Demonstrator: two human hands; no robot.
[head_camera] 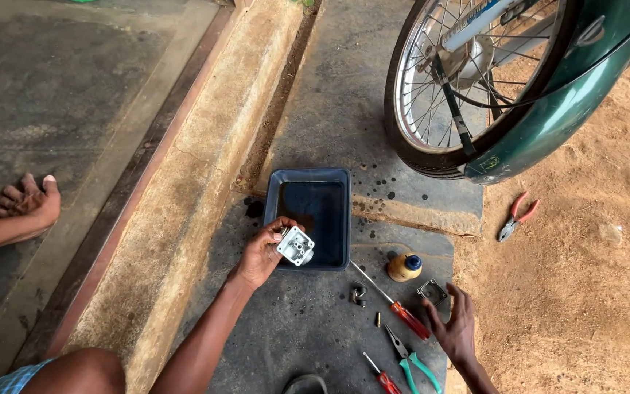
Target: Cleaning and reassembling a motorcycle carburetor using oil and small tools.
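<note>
**Metal part held over tray, tools spread at right**

The left hand (260, 252) has its fingers clamped on a small square metal part (295, 246), held over the near left rim of the dark blue tray (308, 179). The right hand (456, 328) lies on the slab with fingers spread apart, fingertips just beside a small black frame (432, 292) at its 11 o'clock.

A red-handled screwdriver (395, 305) lies between the two hands, running from the tray's corner. At the tray's 4 o'clock stands a yellow bottle (405, 267). Green pliers (413, 362) and a second small screwdriver (382, 376) lie nearer the body. Red pliers (517, 216) rest on the dirt at 3 o'clock, below the wheel (475, 87). Another person's foot (27, 204) is at far left.
</note>
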